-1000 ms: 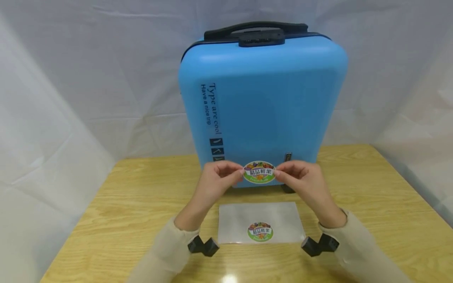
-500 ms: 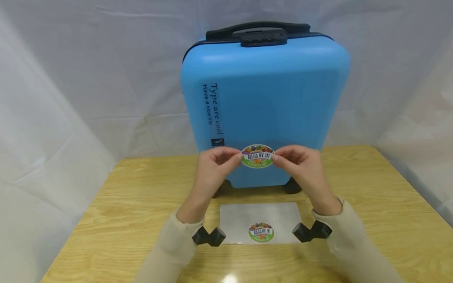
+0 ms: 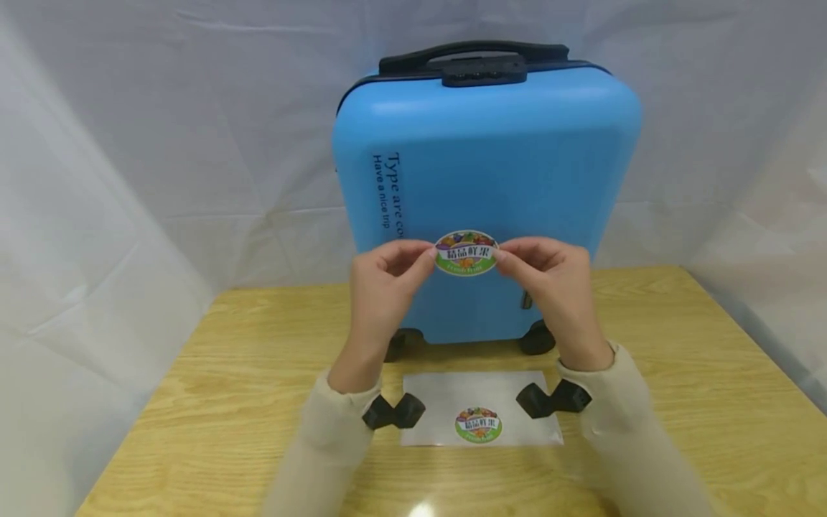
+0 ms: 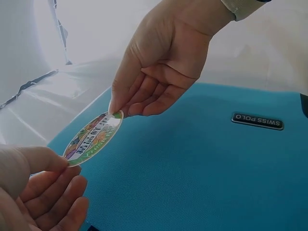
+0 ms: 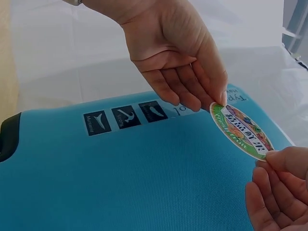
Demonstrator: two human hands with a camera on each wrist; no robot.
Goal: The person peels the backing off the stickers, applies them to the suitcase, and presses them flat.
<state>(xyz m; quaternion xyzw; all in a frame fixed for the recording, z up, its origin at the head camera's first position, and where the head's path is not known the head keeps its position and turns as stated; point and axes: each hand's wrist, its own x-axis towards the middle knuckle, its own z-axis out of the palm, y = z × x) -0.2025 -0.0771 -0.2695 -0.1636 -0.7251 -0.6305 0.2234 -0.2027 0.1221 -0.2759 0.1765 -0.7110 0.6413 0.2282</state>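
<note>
An oval fruit sticker (image 3: 466,253) with Chinese lettering is stretched level between two hands, its printed side toward the head camera. My left hand (image 3: 391,287) pinches its left end between thumb and forefinger. The right end is pinched the same way by my right hand (image 3: 549,283). Behind it stands a blue suitcase (image 3: 497,179), upright, with black lettering down its left side. Both wrist views show the sticker (image 4: 94,138) held in front of the suitcase's front face (image 5: 144,183), and some of the lettering and icons are hidden by the left hand in the head view.
A pale backing sheet (image 3: 433,395) lies on the wooden table (image 3: 258,359) in front of the suitcase, bearing a second matching sticker (image 3: 479,425). White sheeting (image 3: 245,143) hangs behind and at both sides. A black carry handle (image 3: 474,49) tops the suitcase.
Both hands have risen together with the sticker, from the suitcase's lower edge to partway up its front. The suitcase and the backing sheet stay where they were.
</note>
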